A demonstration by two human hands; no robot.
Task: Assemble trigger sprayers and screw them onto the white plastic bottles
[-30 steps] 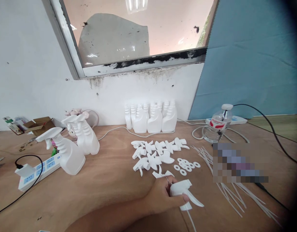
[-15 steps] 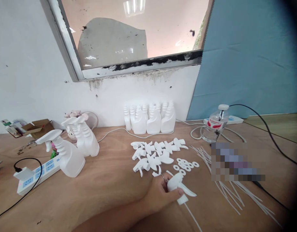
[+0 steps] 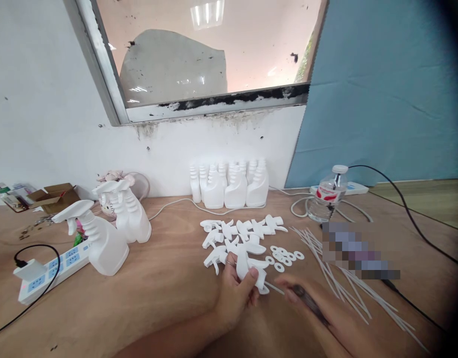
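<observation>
My left hand (image 3: 236, 288) is closed round a white spray head (image 3: 245, 266), whose trigger points right. A thin white tube (image 3: 274, 287) runs from the spray head toward my right hand (image 3: 307, 298). That hand is closed, with a dark-handled tool (image 3: 309, 302) in its grip; its fingertips are near the tube, and whether they touch it is blurred. Several loose spray heads (image 3: 245, 229) lie just beyond my left hand. White ring washers (image 3: 284, 256) are beside them, and a spread of thin white tubes (image 3: 325, 263) lies to the right.
White bottles (image 3: 235, 186) stand by the wall. Bottles with spray heads (image 3: 107, 248) stand at left near a power strip (image 3: 45, 278) with a black cable. A cardboard box (image 3: 57, 199) is at far left. A clear water bottle (image 3: 326, 196) and a blurred-out object (image 3: 359, 251) are at right.
My right hand has come into view from the lower right with the dark tool. My left hand has moved slightly left and up, turning the spray head.
</observation>
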